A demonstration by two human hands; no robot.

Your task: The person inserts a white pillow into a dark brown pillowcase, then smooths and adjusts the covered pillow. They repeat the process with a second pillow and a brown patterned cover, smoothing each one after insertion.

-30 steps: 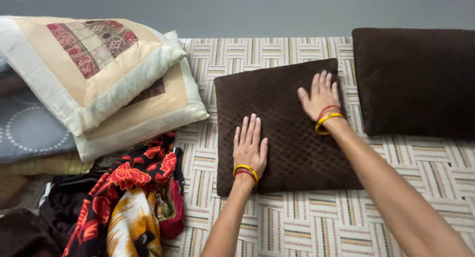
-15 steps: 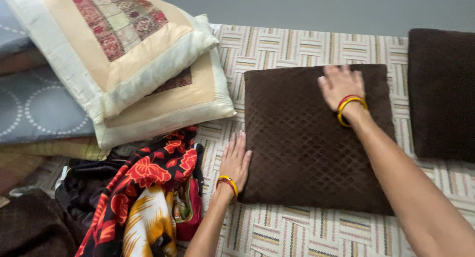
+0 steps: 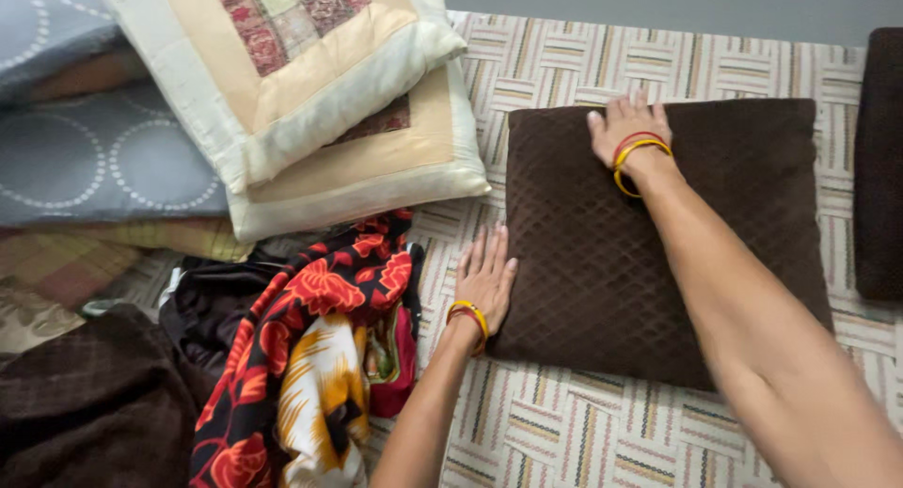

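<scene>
Two open hands lie flat on the dark brown quilted cushion (image 3: 658, 244), which rests on the woven patterned bedcover (image 3: 583, 55). The left hand (image 3: 484, 279) presses its left edge, the right hand (image 3: 628, 126) its far edge. Neither grasps it. A floral cloth (image 3: 310, 356) lies beside.

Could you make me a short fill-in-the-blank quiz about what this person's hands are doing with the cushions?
Both hands touch the ___ quilted cushion.
The left hand lies flat at that cushion's ___ edge.
The right hand presses near its ___ edge.
Two cream patchwork cushions are ___ one on the other.

Missing words: brown; left; top; stacked
</scene>
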